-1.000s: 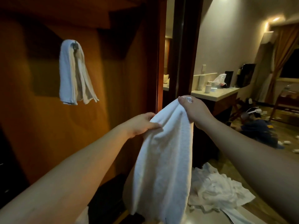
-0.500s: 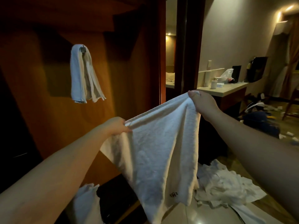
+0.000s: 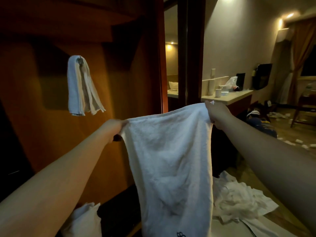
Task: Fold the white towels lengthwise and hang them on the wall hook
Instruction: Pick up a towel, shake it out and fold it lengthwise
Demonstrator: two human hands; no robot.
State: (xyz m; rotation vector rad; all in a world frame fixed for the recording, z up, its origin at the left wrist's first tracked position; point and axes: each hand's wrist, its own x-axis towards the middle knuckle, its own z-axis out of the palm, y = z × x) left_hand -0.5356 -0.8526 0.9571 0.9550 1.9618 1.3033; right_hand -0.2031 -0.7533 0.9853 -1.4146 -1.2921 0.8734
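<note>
hung towel (image 3: 80, 86) at 10 o'clock, folded, draped over wall hook (image 3: 80, 60) on the wood panel, ends dangling apart. left hand (image 3: 113, 127) at centre-left pinches the top left corner of the spread towel (image 3: 171, 168); right hand (image 3: 218, 115) at 1 o'clock pinches the opposite corner, a little higher. cloth hangs open between them, top edge sagging: soft, limp, light, no stiffness, likely to slump if one corner slips. best hold looks like the top corners, brought together. towel heap (image 3: 239, 200) on the floor at 4 o'clock.
</note>
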